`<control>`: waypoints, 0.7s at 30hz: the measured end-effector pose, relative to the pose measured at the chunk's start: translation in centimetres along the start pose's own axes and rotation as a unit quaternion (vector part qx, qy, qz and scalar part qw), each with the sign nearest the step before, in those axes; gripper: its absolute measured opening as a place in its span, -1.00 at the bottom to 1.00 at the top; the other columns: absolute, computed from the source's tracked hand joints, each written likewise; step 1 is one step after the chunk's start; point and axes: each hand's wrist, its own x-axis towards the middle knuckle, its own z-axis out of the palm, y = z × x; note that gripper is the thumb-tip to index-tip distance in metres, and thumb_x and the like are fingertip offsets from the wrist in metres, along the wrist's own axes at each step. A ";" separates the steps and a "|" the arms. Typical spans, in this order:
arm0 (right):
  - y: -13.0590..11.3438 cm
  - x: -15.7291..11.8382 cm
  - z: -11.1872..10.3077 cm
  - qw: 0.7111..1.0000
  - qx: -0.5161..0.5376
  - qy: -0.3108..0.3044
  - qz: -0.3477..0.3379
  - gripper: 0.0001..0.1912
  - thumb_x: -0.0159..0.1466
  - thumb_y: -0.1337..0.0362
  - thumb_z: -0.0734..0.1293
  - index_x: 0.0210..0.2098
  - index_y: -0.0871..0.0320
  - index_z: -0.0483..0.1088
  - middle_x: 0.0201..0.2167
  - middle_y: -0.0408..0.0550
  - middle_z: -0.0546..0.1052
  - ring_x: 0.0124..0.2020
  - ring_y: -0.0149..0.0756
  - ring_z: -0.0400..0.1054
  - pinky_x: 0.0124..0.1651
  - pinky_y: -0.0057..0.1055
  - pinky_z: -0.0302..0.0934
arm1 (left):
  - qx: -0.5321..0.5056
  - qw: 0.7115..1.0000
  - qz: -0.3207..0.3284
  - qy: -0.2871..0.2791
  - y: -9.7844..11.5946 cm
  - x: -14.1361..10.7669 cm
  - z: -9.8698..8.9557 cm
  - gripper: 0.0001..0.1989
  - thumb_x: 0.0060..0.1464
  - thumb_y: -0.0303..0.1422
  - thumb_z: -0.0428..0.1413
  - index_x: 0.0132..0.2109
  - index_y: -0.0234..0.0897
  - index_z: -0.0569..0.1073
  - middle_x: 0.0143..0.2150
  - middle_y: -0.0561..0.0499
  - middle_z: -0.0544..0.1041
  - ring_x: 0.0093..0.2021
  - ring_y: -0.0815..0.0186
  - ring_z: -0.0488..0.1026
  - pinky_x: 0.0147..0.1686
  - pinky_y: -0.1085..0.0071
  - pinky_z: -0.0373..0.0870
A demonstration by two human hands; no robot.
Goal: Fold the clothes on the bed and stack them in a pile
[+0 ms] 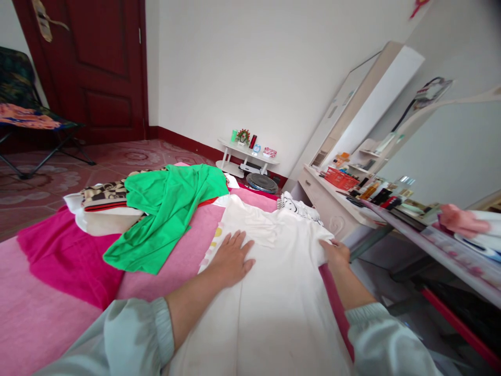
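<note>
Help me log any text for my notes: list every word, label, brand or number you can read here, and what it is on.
No text can be read.
White T-shirt: a dark print near the collar, no letters legible.
Bottles on the dressing table: labels too small and blurred.
Red basket: no lettering legible.

White T-shirt (282, 282) plain across the middle, pale yellow and pink print at its left edge, black print near the collar, too small to read. Green garment (164, 214) solid. Folded piece (104, 194) at the bed's far left corner: cream and dark brown pattern, red stripe, possibly leopard print. Bed cover (50, 292) pink with a magenta patch. Both sleeves (129, 334) pale mint. Door (105, 62) dark red. Basket (341, 178) on the dresser red.
</note>
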 end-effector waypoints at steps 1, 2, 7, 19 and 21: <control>-0.9 0.0 0.0 1.000 0.015 0.007 0.019 -0.44 0.07 0.15 0.25 -0.09 0.50 0.38 -0.32 0.32 0.52 -0.41 -0.11 0.41 -0.47 -0.32 0.27 | -0.003 1.000 0.000 0.000 0.0 0.0 0.0 -0.44 0.18 -0.09 -0.12 0.27 -0.18 0.16 0.35 -0.13 0.04 0.35 0.09 -0.11 0.27 0.06 -0.18; -2.0 0.0 0.0 0.999 0.035 0.017 0.036 -0.43 0.07 0.16 0.25 -0.06 0.50 0.36 -0.26 0.33 0.51 -0.36 -0.11 0.41 -0.44 -0.33 0.28 | -0.008 1.000 -0.001 0.000 0.0 0.0 -0.1 -0.43 0.17 -0.10 -0.11 0.28 -0.18 0.14 0.35 -0.14 0.04 0.35 0.09 -0.11 0.27 0.06 -0.18; -10.4 -3.2 0.1 0.984 0.169 -0.051 -0.023 -0.44 0.11 0.15 0.27 0.07 0.27 0.31 -0.09 0.11 0.49 -0.21 -0.26 0.41 -0.25 -0.40 0.31 | -0.078 0.997 -0.008 0.020 -0.3 0.1 -0.9 -0.37 0.19 -0.11 -0.10 0.33 -0.21 0.00 0.34 -0.15 0.06 0.33 0.14 -0.03 0.27 0.12 -0.11; -6.0 -16.8 -12.9 0.911 0.038 -0.373 -0.171 -0.67 0.08 0.15 0.35 -0.20 0.19 0.46 -0.23 0.00 0.53 -0.21 -0.20 0.40 -0.16 -0.33 0.24 | -0.174 0.981 0.017 0.087 -1.0 0.0 -1.3 -0.46 0.19 -0.25 -0.07 0.29 -0.25 0.10 0.22 -0.12 0.25 0.19 0.17 0.22 0.16 0.25 0.15; -3.1 -18.9 -15.4 0.906 -0.038 -0.387 -0.167 -0.69 0.04 0.17 0.37 -0.22 0.14 0.45 -0.29 -0.08 0.53 -0.28 -0.25 0.39 -0.23 -0.40 0.21 | -0.166 0.982 0.025 0.086 -0.8 0.0 -1.3 -0.46 0.18 -0.25 -0.07 0.28 -0.24 0.11 0.19 -0.11 0.29 0.15 0.17 0.25 0.14 0.26 0.17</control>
